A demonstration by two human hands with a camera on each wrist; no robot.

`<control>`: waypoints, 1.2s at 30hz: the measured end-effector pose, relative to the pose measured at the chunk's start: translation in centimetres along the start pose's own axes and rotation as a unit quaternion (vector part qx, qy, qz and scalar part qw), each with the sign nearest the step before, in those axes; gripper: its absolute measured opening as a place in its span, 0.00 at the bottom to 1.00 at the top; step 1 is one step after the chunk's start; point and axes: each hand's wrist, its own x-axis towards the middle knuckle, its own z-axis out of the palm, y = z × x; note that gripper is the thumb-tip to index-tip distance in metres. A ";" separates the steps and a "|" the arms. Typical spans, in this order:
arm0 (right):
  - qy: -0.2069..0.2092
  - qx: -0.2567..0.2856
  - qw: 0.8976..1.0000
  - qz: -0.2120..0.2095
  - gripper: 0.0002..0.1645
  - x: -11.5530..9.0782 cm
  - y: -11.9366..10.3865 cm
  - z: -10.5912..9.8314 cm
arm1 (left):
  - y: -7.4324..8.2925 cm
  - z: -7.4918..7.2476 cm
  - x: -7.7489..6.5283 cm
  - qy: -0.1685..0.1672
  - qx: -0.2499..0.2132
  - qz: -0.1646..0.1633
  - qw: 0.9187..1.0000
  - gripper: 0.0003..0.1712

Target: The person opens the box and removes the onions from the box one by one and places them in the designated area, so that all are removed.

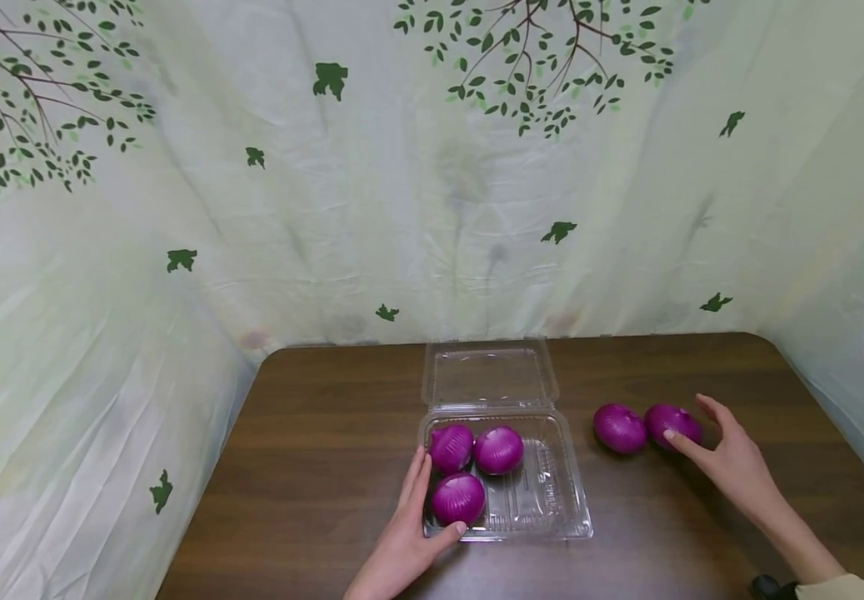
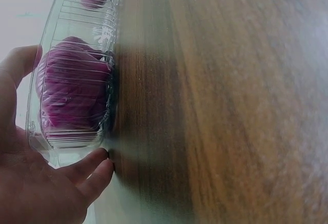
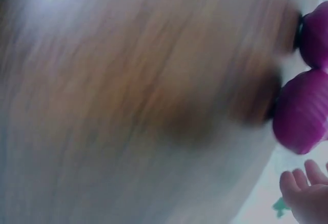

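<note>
Three purple-red onions, one at the back left (image 1: 451, 449), one beside it (image 1: 499, 451) and one in front (image 1: 457, 499), sit in the left part of a clear plastic clamshell box (image 1: 544, 500). My left hand (image 1: 409, 533) spans the box's front left corner, fingers straight along its side and thumb at the front rim. Through the ribbed wall an onion (image 2: 74, 93) shows in the left wrist view. To the right, two more onions, left (image 1: 620, 428) and right (image 1: 673, 423), lie side by side. My right hand (image 1: 735, 462) is spread at the right onion, thumb overlapping its front.
The box's transparent lid (image 1: 490, 375) lies folded back toward the rear of the brown wooden table (image 1: 327, 450). Behind the table hangs a pale cloth (image 1: 432, 208) with leaf prints. A dark band circles the right wrist.
</note>
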 end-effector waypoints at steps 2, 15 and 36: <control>0.019 -0.002 1.000 -0.018 0.56 -0.3 -0.6 0.0 | 0.1 0.0 0.0 -0.001 -0.001 -0.001 1.000 0.59; 0.071 -0.008 0.984 -0.163 0.46 -1.5 -4.9 3.5 | 0.4 0.1 0.0 -0.004 -0.002 -0.008 1.000 0.59; 0.053 0.056 0.955 -0.286 0.38 -3.1 -9.0 8.7 | 0.3 0.0 -0.2 0.007 0.008 0.006 1.000 0.58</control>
